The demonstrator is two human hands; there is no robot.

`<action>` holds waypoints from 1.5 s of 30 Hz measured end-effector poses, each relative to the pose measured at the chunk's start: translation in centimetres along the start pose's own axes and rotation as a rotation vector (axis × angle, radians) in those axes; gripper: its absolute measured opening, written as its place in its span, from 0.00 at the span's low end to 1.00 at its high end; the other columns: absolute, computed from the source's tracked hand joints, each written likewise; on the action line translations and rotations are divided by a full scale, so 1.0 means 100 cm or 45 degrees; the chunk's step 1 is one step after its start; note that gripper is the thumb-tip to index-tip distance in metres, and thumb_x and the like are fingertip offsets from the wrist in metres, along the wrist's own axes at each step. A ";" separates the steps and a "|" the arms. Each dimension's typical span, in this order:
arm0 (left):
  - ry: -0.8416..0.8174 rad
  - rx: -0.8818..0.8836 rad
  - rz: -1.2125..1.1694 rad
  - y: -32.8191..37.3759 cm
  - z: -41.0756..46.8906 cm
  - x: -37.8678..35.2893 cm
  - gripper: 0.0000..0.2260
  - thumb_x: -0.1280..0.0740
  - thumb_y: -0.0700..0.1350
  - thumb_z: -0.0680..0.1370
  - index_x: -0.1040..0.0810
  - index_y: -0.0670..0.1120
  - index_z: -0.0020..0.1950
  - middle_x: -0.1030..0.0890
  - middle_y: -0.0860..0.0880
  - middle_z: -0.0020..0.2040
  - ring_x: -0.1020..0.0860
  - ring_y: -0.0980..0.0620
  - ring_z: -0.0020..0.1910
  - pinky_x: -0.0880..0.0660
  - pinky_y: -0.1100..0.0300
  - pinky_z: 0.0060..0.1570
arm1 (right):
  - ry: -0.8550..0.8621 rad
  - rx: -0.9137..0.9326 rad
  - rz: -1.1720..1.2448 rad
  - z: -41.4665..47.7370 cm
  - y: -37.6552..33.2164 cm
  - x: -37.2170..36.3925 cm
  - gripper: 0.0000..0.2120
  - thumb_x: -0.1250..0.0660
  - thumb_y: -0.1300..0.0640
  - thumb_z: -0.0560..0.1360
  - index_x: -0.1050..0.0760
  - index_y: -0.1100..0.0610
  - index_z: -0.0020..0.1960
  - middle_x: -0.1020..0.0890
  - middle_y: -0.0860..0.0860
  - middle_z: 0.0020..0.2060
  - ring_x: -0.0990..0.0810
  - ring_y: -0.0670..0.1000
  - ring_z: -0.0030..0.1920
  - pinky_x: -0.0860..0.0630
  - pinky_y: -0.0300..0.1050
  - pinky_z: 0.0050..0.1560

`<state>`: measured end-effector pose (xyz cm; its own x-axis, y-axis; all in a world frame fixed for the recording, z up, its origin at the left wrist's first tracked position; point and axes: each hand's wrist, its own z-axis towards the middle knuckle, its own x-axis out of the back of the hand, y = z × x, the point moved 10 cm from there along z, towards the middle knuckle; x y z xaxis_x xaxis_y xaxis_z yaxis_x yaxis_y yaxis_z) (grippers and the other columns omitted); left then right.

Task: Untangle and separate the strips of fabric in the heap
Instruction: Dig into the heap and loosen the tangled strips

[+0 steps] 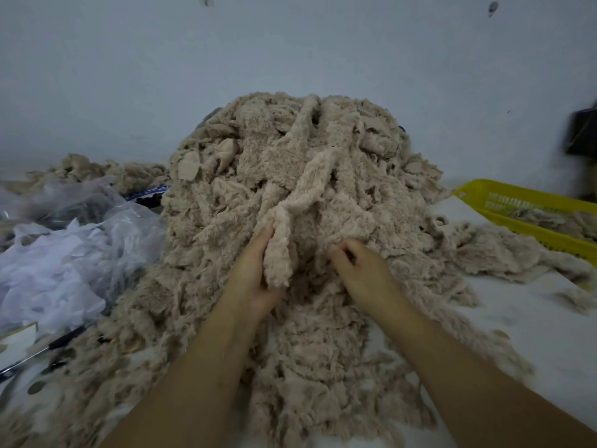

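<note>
A tall heap of fluffy beige fabric strips [339, 150] fills the middle of the table and rises against the wall. One long strip [300, 189] runs down from the heap's top to my hands. My left hand [258, 273] holds the lower end of that strip, the fabric lying across its palm with the fingers up along its side. My right hand [358, 263] sits just to the right, its fingers curled into the fluffy fabric of the heap. Both forearms reach in from the bottom edge.
Crumpled clear plastic bags [64, 240] lie at the left, with a smaller pile of strips [93, 169] behind them. A yellow plastic basket [529, 211] holding some strips stands at the right. Dark-handled scissors [42, 350] lie at the lower left. A dark object [581, 130] hangs on the wall.
</note>
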<state>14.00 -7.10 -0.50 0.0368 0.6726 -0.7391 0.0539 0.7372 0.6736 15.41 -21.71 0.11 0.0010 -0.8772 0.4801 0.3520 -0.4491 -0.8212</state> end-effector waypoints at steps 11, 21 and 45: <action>-0.146 0.242 1.034 -0.045 -0.015 -0.015 0.06 0.32 0.49 0.79 0.15 0.50 0.49 0.13 0.47 0.50 0.15 0.51 0.49 0.20 0.64 0.45 | 0.012 -0.270 0.629 0.005 0.026 -0.010 0.13 0.36 0.40 0.72 0.17 0.42 0.51 0.14 0.43 0.46 0.16 0.45 0.49 0.21 0.38 0.47; -0.199 0.184 0.154 -0.017 -0.016 -0.024 0.12 0.35 0.44 0.73 0.13 0.40 0.43 0.15 0.43 0.39 0.16 0.51 0.32 0.21 0.63 0.30 | 0.240 -0.584 0.959 0.010 0.063 0.010 0.13 0.35 0.50 0.80 0.28 0.54 0.61 0.25 0.49 0.26 0.28 0.45 0.23 0.30 0.42 0.28; 0.137 -0.076 0.566 -0.003 -0.003 0.001 0.12 0.35 0.50 0.82 0.13 0.47 0.49 0.14 0.42 0.52 0.15 0.45 0.52 0.18 0.54 0.46 | -0.078 -0.241 0.725 0.001 0.004 -0.013 0.13 0.39 0.38 0.79 0.18 0.32 0.41 0.16 0.33 0.45 0.19 0.34 0.48 0.27 0.32 0.48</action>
<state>13.70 -7.24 -0.78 -0.0607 0.9248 -0.3756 -0.0012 0.3762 0.9265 15.65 -20.78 -0.83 0.1962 -0.9798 -0.0391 0.1076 0.0611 -0.9923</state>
